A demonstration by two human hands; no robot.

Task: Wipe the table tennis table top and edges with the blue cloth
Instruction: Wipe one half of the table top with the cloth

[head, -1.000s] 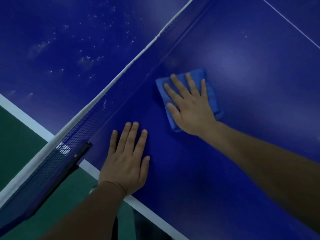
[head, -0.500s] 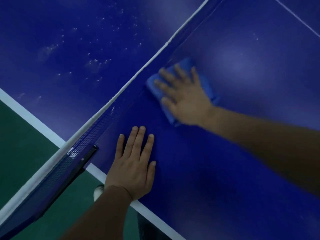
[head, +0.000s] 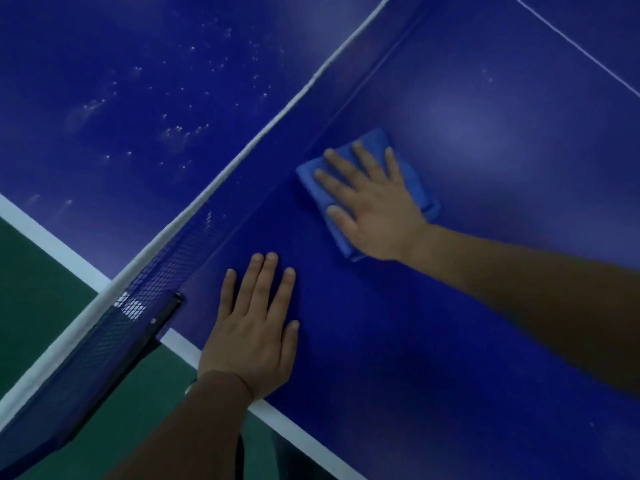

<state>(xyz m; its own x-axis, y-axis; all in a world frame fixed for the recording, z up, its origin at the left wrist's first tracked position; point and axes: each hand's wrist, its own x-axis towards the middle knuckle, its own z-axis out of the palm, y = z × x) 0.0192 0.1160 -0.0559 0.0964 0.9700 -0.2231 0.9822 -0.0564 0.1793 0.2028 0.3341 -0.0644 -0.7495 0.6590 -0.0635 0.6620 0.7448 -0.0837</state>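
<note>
Right hand (head: 375,209), flat on cloth (head: 420,195), has pulled back from net (head: 166,268); left hand (head: 252,334) lies flat on table (head: 450,341); wiping continues.

The surface (head: 450,341) is a hard board with a smooth blue coating. It is not like a mirror, but it has a soft sheen, and pale patches of light lie on it. On the half beyond the net the finish is spotted with small whitish specks (head: 176,133); dust or drops, I cannot tell which. The white line (head: 52,244) along its edge looks painted and matt. The cloth (head: 417,188) is a soft folded textile, lighter blue and matt, with thick layered edges. The net (head: 166,258) is a fine dark mesh, with a white fabric tape (head: 242,157) on its top. The net post (head: 162,317) is dark and smooth; whether metal or plastic is not clear. The floor (head: 31,306) is green and matt.
</note>
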